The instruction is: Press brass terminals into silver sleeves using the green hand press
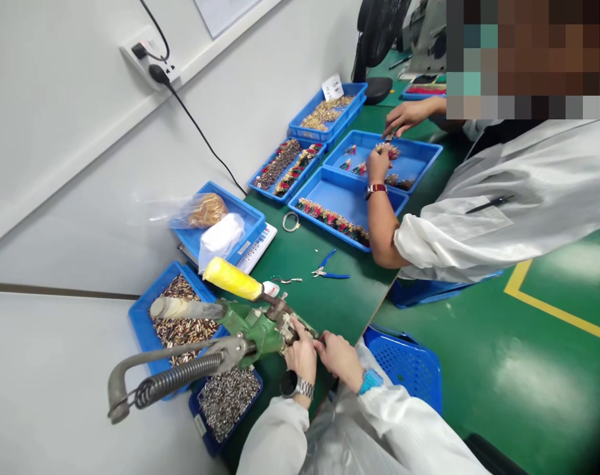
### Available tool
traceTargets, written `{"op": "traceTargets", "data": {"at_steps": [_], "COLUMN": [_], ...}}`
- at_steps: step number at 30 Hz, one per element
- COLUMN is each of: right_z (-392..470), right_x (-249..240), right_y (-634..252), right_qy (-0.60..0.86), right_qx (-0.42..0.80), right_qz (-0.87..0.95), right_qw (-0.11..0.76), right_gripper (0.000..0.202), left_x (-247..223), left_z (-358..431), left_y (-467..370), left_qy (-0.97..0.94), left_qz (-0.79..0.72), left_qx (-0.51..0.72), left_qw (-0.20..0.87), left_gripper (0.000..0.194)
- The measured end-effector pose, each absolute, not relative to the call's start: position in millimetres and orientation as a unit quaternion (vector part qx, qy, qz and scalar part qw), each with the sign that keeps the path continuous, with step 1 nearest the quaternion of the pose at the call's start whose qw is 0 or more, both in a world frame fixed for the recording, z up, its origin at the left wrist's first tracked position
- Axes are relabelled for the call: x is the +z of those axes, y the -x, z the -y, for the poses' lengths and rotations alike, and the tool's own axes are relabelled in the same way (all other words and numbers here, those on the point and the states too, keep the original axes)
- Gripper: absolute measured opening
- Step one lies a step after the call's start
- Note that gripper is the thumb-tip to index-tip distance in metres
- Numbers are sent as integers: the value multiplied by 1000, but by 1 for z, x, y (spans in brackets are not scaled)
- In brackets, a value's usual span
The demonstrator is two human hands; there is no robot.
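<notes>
Looking forward and down, the head view took in a green metal lever press (268, 336) with a yellow cylindrical handle (233, 278), standing on the near part of a green-surfaced worktop (300, 254). The left hand (301, 356), wearing a dark round watch, was partly open at the press head, its index finger extended onto the metal; I cannot tell whether it gripped anything. The right hand (340, 357) was half curled just beside it, fingertips close to the left hand, perhaps steadying something small, though any such piece was hidden. Both hands sat low at the press, seemingly to keep the fingers near its working end.

To the left, a blue plastic tray (144, 330) of coppery slender pieces (181, 290) and a dark blue tray (213, 445) of small silvery pieces (229, 399) stood close by, probably for easy reach. Farther along, another blue tray (240, 204) rested on a white keypad scale (257, 249), likely for weighing. Blue-handled pliers (330, 274) lay apart, right of the scale. On the far right, a co-worker's hands (379, 163) worked over a shallow blue tray (425, 156).
</notes>
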State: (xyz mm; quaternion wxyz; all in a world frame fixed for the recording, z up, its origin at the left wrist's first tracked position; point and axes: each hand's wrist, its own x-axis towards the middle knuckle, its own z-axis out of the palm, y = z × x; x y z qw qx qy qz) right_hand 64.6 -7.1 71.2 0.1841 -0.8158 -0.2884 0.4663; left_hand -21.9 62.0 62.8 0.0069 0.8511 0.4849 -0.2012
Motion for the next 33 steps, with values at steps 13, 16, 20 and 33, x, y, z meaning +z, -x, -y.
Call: {"op": "traceTargets", "data": {"at_steps": [13,16,20,33], "right_z": [-13,-16,-10,52], "right_x": [60,55,50,35], "right_y": [-78,-75,-79,-94], "right_qy": [780,770,734,784], "right_qx": [536,547,580,455], "right_qz": [242,245,263,317], "right_qw": [214,220,236,278], "right_gripper": [31,33,34,27], "left_x": [62,62,60,73], "left_z": [-52,-46,-40,-30], "left_y": [53,66,71,71], "left_qy": [-884,-897,-886,-866], "left_qz": [-450,-416,-417,-414], "left_qx": [-124,-143,-195,-254], "left_qw": [22,50,57,117], "left_gripper": [56,51,52,66]}}
